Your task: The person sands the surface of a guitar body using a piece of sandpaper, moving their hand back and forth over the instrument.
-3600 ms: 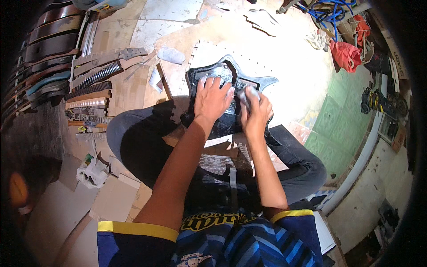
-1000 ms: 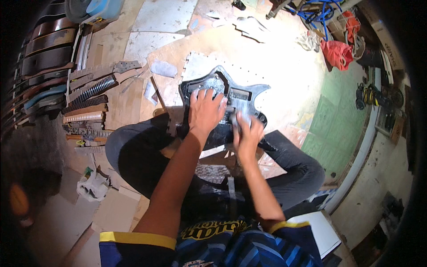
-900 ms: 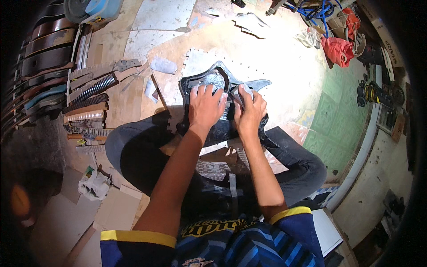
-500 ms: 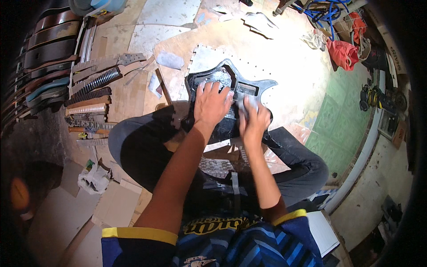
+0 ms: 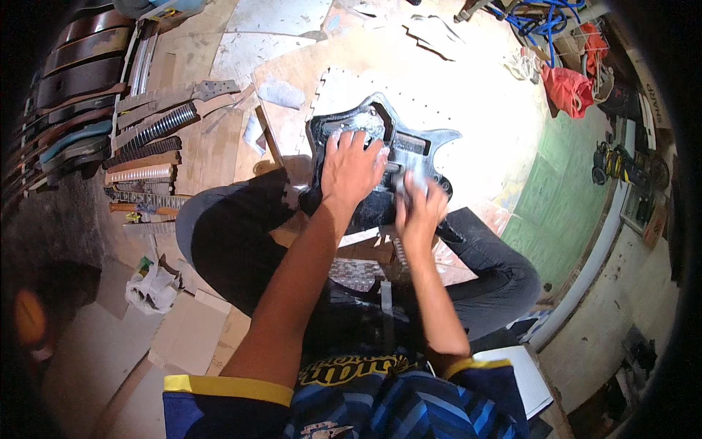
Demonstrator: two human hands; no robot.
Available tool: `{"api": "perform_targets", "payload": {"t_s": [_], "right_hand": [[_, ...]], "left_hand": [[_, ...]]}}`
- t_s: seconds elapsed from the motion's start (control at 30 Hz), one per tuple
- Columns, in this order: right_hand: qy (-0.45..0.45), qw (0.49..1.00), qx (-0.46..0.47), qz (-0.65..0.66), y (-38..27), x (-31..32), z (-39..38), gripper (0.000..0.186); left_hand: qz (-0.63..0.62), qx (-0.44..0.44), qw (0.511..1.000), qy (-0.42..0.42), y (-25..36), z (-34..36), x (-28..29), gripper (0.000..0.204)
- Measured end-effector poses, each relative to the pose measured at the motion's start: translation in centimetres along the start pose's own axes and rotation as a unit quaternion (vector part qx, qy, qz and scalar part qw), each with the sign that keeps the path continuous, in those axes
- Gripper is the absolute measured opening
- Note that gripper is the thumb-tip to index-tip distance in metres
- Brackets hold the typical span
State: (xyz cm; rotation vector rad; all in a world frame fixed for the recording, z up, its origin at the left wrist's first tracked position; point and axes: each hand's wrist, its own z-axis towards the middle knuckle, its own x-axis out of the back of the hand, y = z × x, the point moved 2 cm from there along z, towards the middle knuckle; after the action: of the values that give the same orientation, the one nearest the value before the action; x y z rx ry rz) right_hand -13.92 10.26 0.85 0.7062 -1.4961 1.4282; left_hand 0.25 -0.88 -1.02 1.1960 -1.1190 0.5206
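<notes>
L hand [image 5: 351, 174] flat, spread on blk guitar body [image 5: 407, 155]; R hand [image 5: 423, 210] clamped on grey pad [image 5: 417, 181]. Body prob. stiff, hefty; hold left rim.

The head view, left of a worn pair, looks steeply down from head height, facing out past the shirt [image 5: 380, 402] and crossed legs [image 5: 219, 238], close enough that the forearms [image 5: 296, 289] loom large; its fisheye takes in the floor [image 5: 552, 197] around, bending straight edges toward a dark rim
</notes>
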Motion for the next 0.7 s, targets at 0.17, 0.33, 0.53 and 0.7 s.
{"api": "perform_targets", "payload": {"t_s": [0.17,0.33,0.53,0.7], "right_hand": [[-0.001,1.0,-0.015,0.01,-0.5,-0.4,1.4,0.052],[-0.003,1.0,0.012,-0.001,0.1,0.0,1.6,0.052],[-0.011,1.0,0.008,0.013,0.6,-0.2,-2.8,0.052],[-0.023,0.999,0.002,0.042,-0.4,0.4,5.1,0.052]], "left_hand": [[0.014,0.01,1.0,0.006,-0.4,0.2,0.2,0.028],[0.014,0.011,1.0,-0.014,-0.1,0.5,0.4,0.027],[0.012,0.01,1.0,-0.001,-0.4,0.2,0.4,0.027],[0.009,-0.002,1.0,0.01,-0.1,0.6,-0.2,0.027]]}}
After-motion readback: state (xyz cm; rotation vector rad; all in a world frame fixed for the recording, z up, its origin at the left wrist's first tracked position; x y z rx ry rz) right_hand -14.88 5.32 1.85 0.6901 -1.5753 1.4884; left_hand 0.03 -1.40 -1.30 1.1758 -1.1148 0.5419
